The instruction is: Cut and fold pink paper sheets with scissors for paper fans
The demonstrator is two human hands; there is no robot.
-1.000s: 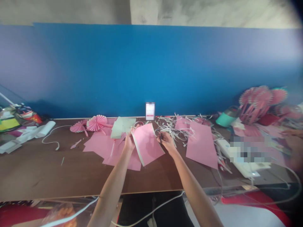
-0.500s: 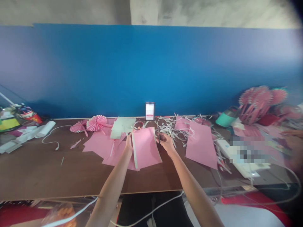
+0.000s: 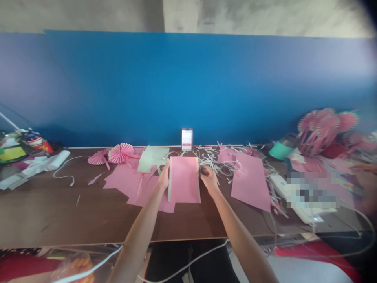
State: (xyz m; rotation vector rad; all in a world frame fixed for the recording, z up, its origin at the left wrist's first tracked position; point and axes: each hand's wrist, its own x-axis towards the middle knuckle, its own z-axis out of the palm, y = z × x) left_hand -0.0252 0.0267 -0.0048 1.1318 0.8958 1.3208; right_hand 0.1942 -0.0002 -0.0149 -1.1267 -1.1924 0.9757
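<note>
A pink sheet of paper (image 3: 185, 181) with pale strips along both long edges is held up over the middle of the table. My left hand (image 3: 165, 175) grips its left edge, the fingers partly behind the paper. At the right edge, my right hand (image 3: 208, 177) is closed around dark-handled scissors (image 3: 200, 170), whose blades I cannot make out. More pink sheets (image 3: 120, 179) lie under and left of my left hand. Beyond my right hand spreads a tangle of thin white paper strips (image 3: 216, 163).
A phone (image 3: 187, 139) stands against the blue partition (image 3: 188, 86). Folded pink paper fans (image 3: 121, 153) lie at left; more fans (image 3: 326, 122) stand at right by a teal container (image 3: 282, 147). Another pink sheet (image 3: 250, 181) and a white power strip (image 3: 294, 202) lie right. Another person's hand (image 3: 365, 168) shows there.
The pink sheet has swung from a slant to nearly upright and square to me. My left hand has shifted slightly right; my right hand stays beside the right edge.
</note>
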